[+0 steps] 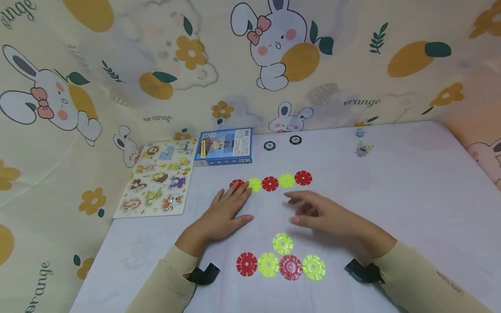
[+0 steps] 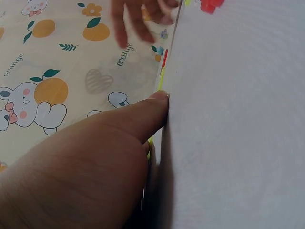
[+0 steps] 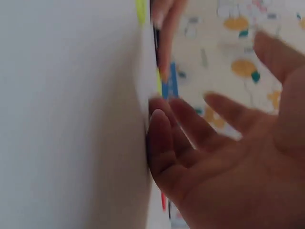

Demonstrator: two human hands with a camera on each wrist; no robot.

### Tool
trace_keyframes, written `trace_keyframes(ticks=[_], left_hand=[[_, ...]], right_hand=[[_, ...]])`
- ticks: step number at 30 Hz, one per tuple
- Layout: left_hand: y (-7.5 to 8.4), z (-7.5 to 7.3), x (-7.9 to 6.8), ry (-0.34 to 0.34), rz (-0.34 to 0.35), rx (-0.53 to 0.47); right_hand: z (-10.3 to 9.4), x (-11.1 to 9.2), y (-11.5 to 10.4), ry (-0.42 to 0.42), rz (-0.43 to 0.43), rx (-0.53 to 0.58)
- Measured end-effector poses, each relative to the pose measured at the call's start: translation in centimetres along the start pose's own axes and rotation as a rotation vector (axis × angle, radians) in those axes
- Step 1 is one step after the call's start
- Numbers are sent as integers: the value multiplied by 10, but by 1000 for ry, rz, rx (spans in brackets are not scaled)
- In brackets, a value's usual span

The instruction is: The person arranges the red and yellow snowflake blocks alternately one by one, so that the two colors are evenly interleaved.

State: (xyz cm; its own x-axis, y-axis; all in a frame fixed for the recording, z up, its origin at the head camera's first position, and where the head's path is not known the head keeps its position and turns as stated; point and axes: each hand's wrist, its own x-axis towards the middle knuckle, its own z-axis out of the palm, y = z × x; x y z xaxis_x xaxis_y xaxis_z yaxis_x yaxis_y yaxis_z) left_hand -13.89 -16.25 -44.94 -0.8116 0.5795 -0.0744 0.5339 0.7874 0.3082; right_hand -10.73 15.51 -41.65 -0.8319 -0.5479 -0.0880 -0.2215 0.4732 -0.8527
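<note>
Notched discs (image 1: pixel 270 184) line up toward the bench's (image 1: pixel 422 204) far edge. The left hand (image 1: pixel 224 215), flat with fingers spread, overlaps the leftmost one; sideways drag could break the row. The right hand (image 1: pixel 328 217), loosely bent, seemingly empty, might knock its right end.

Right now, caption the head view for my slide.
Left hand on a red-and-lime disc row, right hand empty nearby.

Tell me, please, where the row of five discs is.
In the head view, the row lies near the centre, below the blue box, its left end partly covered by the left hand.
</note>
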Motion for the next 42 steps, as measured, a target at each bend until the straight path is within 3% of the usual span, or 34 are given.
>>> trace_keyframes(ticks=[3, 6, 11, 13, 16, 20, 28, 35, 39, 42], left_hand=[[0, -1, 0, 4, -4, 3], [-1, 0, -1, 6, -1, 5], [-1, 1, -1, 9, 3, 1], [-2, 1, 0, 13, 4, -2], [-2, 2, -1, 17, 8, -7], [-3, 2, -1, 7, 13, -14], [-2, 1, -1, 2, 8, -14], [-3, 1, 0, 10, 10, -4], [-1, 0, -1, 5, 8, -8], [-1, -1, -1, 2, 10, -14]], right_hand=[[15, -7, -8, -152, 17, -40], [28, -11, -12, -208, -9, -160], [40, -10, -16, -150, -66, -312], [41, -10, -16, -125, -47, -295], [39, -9, -14, -101, 17, -172], [28, -7, -7, 9, 83, -14], [-18, 7, 41, 385, 171, 66], [-56, 6, 65, 525, 284, 133], [-59, 3, 62, 520, 263, -43], [-54, 1, 57, 456, 229, -290]])
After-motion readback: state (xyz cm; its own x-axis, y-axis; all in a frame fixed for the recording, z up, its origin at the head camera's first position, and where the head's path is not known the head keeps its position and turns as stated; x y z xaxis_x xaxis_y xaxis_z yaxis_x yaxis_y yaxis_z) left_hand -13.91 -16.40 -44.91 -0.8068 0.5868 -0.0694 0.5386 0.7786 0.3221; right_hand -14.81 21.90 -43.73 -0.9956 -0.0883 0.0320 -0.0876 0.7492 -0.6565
